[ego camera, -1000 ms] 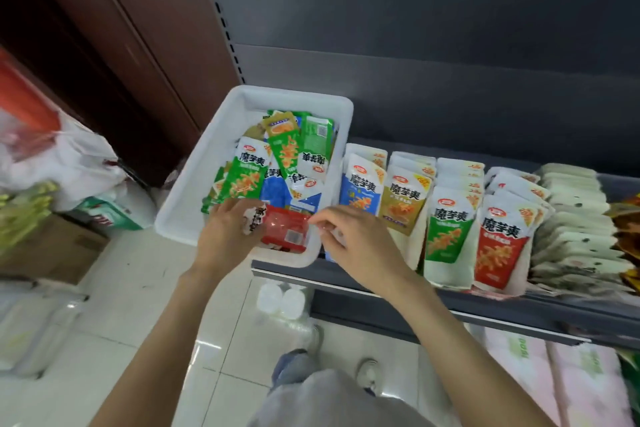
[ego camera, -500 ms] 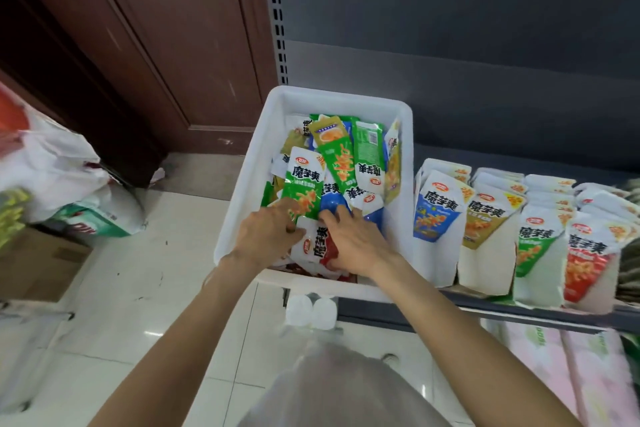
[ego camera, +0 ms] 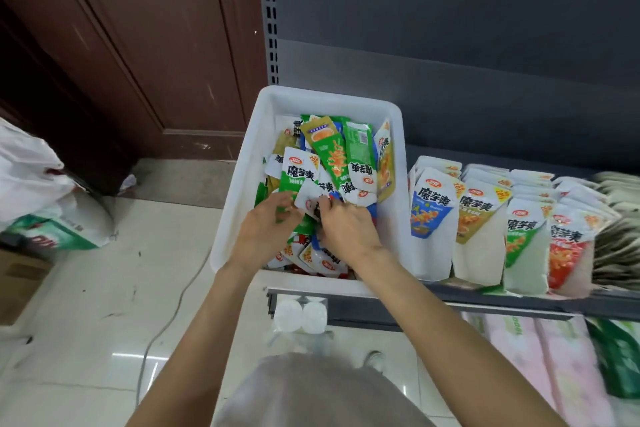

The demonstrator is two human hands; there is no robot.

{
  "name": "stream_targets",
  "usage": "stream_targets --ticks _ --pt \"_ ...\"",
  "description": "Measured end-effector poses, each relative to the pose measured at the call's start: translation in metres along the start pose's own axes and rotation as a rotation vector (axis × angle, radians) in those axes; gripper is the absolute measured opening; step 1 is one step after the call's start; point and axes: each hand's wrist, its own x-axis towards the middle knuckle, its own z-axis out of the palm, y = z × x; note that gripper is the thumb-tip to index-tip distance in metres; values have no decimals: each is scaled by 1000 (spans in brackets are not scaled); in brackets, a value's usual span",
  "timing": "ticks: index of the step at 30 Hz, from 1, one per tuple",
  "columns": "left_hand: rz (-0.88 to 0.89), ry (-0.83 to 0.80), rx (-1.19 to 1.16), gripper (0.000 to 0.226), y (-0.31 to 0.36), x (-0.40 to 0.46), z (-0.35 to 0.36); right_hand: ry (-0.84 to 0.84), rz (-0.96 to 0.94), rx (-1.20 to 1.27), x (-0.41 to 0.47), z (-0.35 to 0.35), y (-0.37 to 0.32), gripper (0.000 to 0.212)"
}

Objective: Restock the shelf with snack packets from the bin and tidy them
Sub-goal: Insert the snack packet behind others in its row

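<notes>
Two hands meet inside a white bin [ego camera: 239,198] of loose snack packets [ego camera: 349,163]: the left hand [ego camera: 265,229] and right hand [ego camera: 348,232] together pinch one white packet [ego camera: 308,198], beside neat rows [ego camera: 498,218] standing on the shelf [ego camera: 519,302]

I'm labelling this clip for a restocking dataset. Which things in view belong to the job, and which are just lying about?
Part of the job:
white bin
loose snack packets in it
white packet both hands grip
left hand
right hand
shelf
shelved packet rows

Lying about:
white sacks on the floor
cardboard box
wooden door
</notes>
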Motion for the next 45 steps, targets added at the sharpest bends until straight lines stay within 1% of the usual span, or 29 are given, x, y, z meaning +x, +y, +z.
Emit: stream_targets --ticks 3,4,5,6,7,8,9,10,11,12,13,15,16,17,19,20,22,24,25,26,27,28,29,32,34,36,40,43,45 --pt "-5 19 -93 39 5 -5 6 -3 -50 -43 3 2 -5 31" --pt "-17 42 -149 39 5 -6 9 -9 -30 12 5 0 -1 32" --pt "-42 73 -223 40 5 -6 11 4 34 110 7 -4 5 32" --pt "-77 99 -311 41 7 -7 12 37 139 302 8 -9 13 30" --pt "-114 103 -389 42 10 -8 12 77 289 623 6 -18 23 25" --pt "-137 72 -444 44 14 -9 10 101 435 1026 2 -26 30 19" --pt "-139 0 -482 46 18 -11 8 112 546 1422 -5 -33 34 13" --pt "-124 -97 -511 47 23 -14 7 132 617 1712 -14 -40 36 9" --pt "-95 -194 -527 44 28 -18 7 162 639 1863 -22 -44 38 10" --pt "-54 -272 -526 38 32 -21 9 203 638 1942 -30 -46 38 12" --pt "-3 -315 -524 32 37 -23 11 256 626 1989 -38 -47 39 14" --pt "113 -321 -502 22 47 -25 19 384 617 2050 -54 -49 47 23" --pt "190 -296 -446 22 51 -25 25 451 621 2038 -65 -49 54 29" --pt "296 -249 -324 22 56 -23 29 523 622 1982 -78 -52 62 35" --pt "581 -122 1 26 67 -18 42 635 628 1769 -107 -57 84 42" --pt "727 -85 107 27 74 -15 50 657 638 1649 -124 -60 96 41" --pt "946 -98 168 27 92 -14 74 704 667 1456 -159 -63 117 28" --pt "1121 -120 163 26 113 -18 109 835 736 1345 -192 -64 134 17" --pt "1173 -142 144 26 122 -22 128 903 774 1303 -206 -64 142 16" --pt "1178 -179 118 27 133 -26 147 958 807 1247 -217 -63 150 21" --pt "1145 -223 98 29 142 -30 164 997 833 1172 -227 -62 159 26" --pt "1101 -257 95 31 151 -33 180 1018 847 1079 -236 -61 170 29" --pt "1068 -273 110 31 159 -34 194 1028 848 967 -242 -60 181 26" --pt "1034 -252 160 19 180 -35 232 978 792 614 -253 -57 213 11" --pt "1028 -212 197 18 190 -33 253 932 766 477 -253 -58 232 12" --pt "990 -197 266 21 195 -31 270 877 717 413 -253 -57 251 13" --pt "864 -238 386 28 196 -26 291 720 577 334 -247 -42 285 15" --pt "793 -265 472 37 193 -28 302 589 535 317 -239 -28 300 17" --pt "747 -266 485 40 191 -31 306 537 509 287 -232 -24 306 14"
